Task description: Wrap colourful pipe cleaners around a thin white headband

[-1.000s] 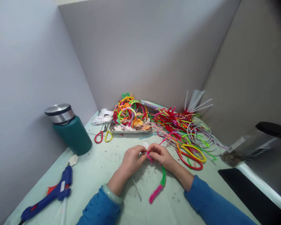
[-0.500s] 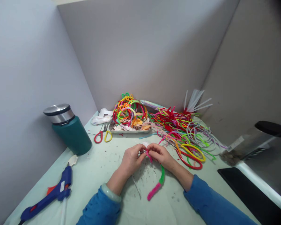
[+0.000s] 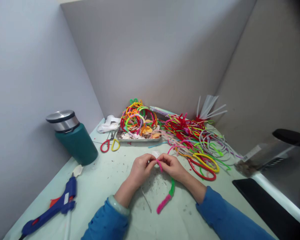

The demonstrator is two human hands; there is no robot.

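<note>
At the middle of the table my left hand (image 3: 141, 168) and my right hand (image 3: 173, 166) meet fingertip to fingertip. Both pinch a pink pipe cleaner (image 3: 160, 165), whose short end points down between them. From beneath my right hand hangs a fuzzy green and pink strip (image 3: 172, 188), curving toward me; whether it joins the pinched piece is hidden. Just behind the fingertips a small white piece (image 3: 155, 153) shows, partly covered. A thin wire-like stick (image 3: 146, 200) lies on the table by my left wrist.
Behind my hands a metal tray (image 3: 140, 140) holds shells and colourful pipe-cleaner rings. Small scissors (image 3: 110, 145) lie left of it; large scissors (image 3: 205, 166) lie by a pipe-cleaner heap (image 3: 182, 126). A glue gun (image 3: 65, 200) and green bottle (image 3: 76, 143) stand left, a clear jar (image 3: 270, 153) right.
My fingertips have shifted slightly on the pink pipe cleaner and the thin stem seen between them no longer shows. The hanging green and pink strip has barely moved.
</note>
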